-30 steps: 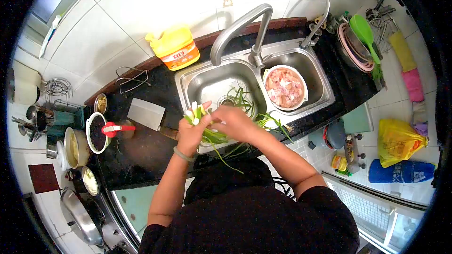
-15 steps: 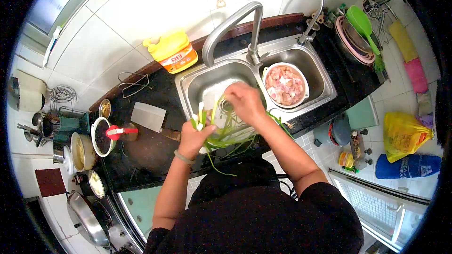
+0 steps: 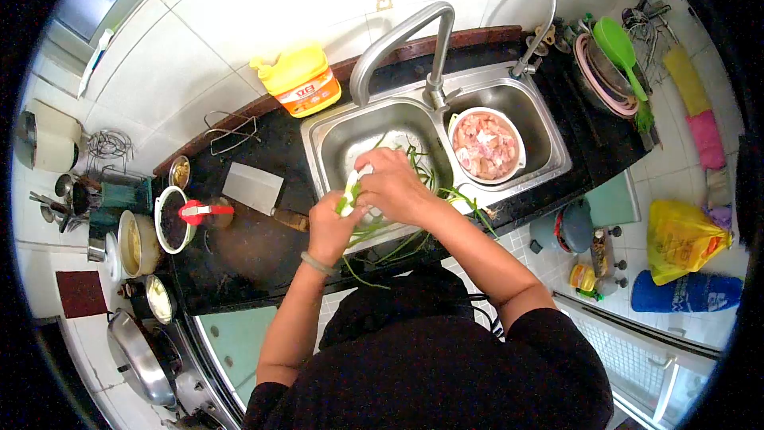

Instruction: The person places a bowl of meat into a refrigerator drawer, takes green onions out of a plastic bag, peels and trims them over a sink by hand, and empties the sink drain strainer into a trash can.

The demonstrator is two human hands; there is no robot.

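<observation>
Over the front of the left sink basin point(image 3: 338, 143), my left hand point(image 3: 328, 223) is closed around a bunch of scallions point(image 3: 349, 194), white stalk ends pointing up. My right hand point(image 3: 394, 187) meets it from the right, its fingers pinched on the same stalks. Long green leaves trail below both hands over the sink's front edge, and more lie in the basin. Part of the bunch is hidden behind my fingers. In the right basin sits a white bowl point(image 3: 520, 161) of raw cut meat point(image 3: 484, 146).
Left of the sink lies a cleaver point(image 3: 251, 188) on the black counter point(image 3: 239, 287). A yellow detergent jug point(image 3: 301, 81) stands behind it. The faucet point(image 3: 436, 56) arches over the left basin. Bowls and pots line the far left; stacked basins point(image 3: 593, 80) stand at right.
My right hand has moved left and down, from over the leaves to the white stalk ends beside my left hand. More green leaves now show in the basin. The view has shifted slightly.
</observation>
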